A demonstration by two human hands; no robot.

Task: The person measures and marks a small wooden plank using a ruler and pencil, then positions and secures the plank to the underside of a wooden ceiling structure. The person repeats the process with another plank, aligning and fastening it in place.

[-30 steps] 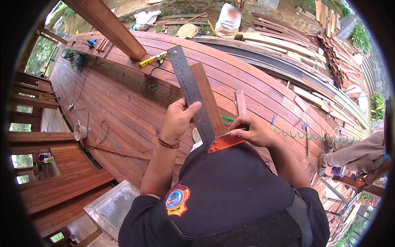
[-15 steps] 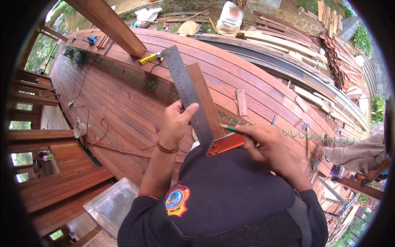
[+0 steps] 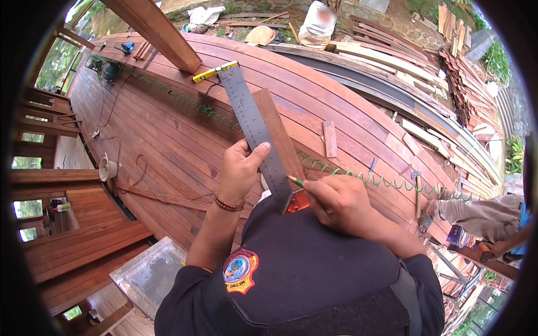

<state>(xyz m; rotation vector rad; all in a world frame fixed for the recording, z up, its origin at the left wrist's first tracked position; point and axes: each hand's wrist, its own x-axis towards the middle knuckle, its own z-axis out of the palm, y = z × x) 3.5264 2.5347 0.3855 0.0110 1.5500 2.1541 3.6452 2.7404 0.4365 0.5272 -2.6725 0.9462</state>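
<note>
- Dark metal square and brown board, overlapping toward twelve o'clock, sit in our left hand, curled closed, thumb on the blade.
- Our right hand pinches a green pencil, tip toward ten o'clock, beside the blade.
- Reddish plank decking surrounds us; wooden post at eleven, timber stacks at two.

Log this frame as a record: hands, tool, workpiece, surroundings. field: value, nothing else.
left hand: grips carpenter's square, thumb on its blade
right hand: holds green pencil, tip near the blade's edge; contact unclear
square's handle: orange, partly hidden by right hand
board: brown, partly behind the blade
surface beyond: wooden deck
on deck: yellow level
right edge: another person's trousers
</note>
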